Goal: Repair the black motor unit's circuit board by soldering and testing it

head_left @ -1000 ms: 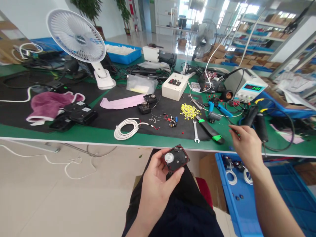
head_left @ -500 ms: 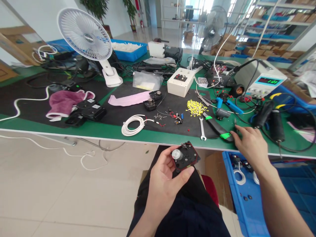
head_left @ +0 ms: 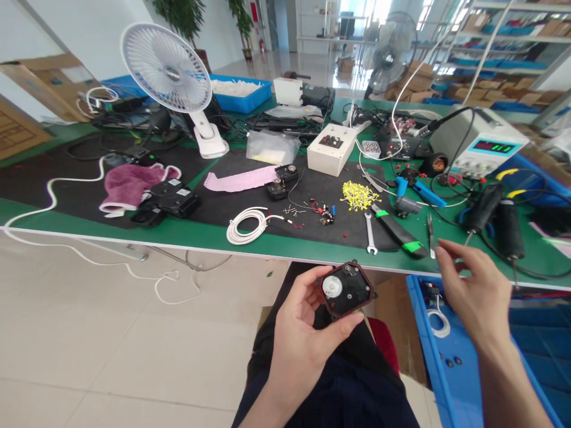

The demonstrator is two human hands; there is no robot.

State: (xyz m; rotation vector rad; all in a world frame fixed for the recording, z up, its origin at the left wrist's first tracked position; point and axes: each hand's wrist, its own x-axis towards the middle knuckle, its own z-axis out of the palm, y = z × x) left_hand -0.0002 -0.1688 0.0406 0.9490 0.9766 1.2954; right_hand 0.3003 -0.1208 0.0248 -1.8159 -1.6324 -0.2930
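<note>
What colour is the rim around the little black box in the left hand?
The rim is dark red; it shows best in the head view.

Legible text: none certain. Desk fan (head_left: 167, 68) (landmark): pale lettering on its dark hub (head_left: 172, 75), too small to read. Power supply (head_left: 479, 139), well to the right of the desk fan: lit display (head_left: 497, 147), green digits at right, red at left, values blurred. Black housings (head_left: 176, 199), in front of the desk fan: white labels (head_left: 183, 192), print illegible. Standing fan (head_left: 389, 56), behind and right of the desk fan: pale hub mark, illegible.
</note>
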